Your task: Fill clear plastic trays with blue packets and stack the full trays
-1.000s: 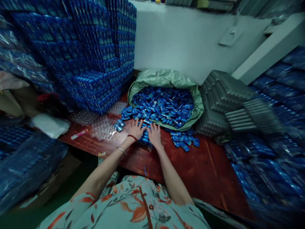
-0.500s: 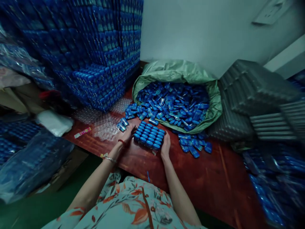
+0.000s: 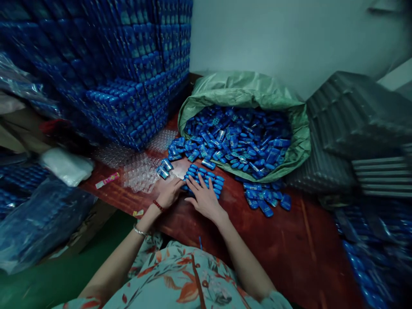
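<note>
While the far left blurs on us, we pick out wrapped packs (image 3: pixel 41 223), cut off by the frame, and a white bag (image 3: pixel 66 165); the dark heap behind it we can't make out. Next come tall stacks (image 3: pixel 138 107) of blue packs, running out of view at the top, then clear trays (image 3: pixel 141 174) on the red table (image 3: pixel 273 249).

Now we reach the left hand (image 3: pixel 170 193): fingers bent and close together, tips at the left side of the block (image 3: pixel 218 181), and whether they grip it we can't tell. That block sits on the table just before the green sack (image 3: pixel 247 92), glossy blue in neat rows, rounded ends up, its near part covered from us. Over it we have the right hand (image 3: pixel 207 201), palm down, fingers spread well apart across the top, gripping nothing we can see.

Further right, we spot spilled packs (image 3: pixel 267 197) and grey trays (image 3: pixel 357 116), smeared and cropped.
</note>
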`<action>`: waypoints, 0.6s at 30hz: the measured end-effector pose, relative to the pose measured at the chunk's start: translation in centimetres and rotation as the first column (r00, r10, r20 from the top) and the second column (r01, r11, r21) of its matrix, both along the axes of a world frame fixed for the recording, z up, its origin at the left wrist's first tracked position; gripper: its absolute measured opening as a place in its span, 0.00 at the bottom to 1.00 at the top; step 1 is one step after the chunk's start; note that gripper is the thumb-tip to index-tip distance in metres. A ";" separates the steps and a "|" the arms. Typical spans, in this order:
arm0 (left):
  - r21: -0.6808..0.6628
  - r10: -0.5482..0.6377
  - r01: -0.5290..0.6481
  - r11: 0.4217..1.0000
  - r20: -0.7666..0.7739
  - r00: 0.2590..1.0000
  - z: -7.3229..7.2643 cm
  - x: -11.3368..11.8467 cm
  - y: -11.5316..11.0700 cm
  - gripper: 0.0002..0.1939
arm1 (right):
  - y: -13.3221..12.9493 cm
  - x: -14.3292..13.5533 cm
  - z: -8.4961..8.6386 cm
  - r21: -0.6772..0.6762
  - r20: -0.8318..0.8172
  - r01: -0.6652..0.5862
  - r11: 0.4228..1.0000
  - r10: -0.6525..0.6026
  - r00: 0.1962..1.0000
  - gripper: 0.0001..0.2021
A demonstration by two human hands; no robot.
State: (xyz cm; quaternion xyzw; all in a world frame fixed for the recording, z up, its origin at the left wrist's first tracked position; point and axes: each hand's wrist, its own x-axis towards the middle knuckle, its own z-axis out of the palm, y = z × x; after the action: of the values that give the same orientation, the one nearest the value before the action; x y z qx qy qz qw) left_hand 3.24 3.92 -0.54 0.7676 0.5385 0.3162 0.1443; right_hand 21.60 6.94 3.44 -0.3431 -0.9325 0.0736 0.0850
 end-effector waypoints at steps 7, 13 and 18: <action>0.051 -0.077 0.078 0.996 -0.034 0.996 -0.2 -1.1 -0.2 0.11 | -0.3 0.3 -0.2 0.013 0.036 0.006 1.000 -0.006 0.999 0.34; 0.102 -0.086 0.094 0.990 -0.083 0.993 -0.3 -0.6 -1.8 0.13 | -0.9 -0.1 -0.1 0.020 0.054 -0.011 1.000 0.009 0.999 0.37; 0.187 0.094 -0.111 0.976 0.098 0.991 4.1 -1.6 -2.2 0.08 | -1.2 -0.3 0.0 0.007 0.057 -0.008 1.000 0.007 0.998 0.38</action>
State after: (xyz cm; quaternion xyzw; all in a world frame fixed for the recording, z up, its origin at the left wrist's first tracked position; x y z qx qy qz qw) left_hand 1.65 1.76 3.56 0.7344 0.5375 0.4073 0.0768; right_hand 21.34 5.78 3.39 -0.3412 -0.9361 0.0607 0.0596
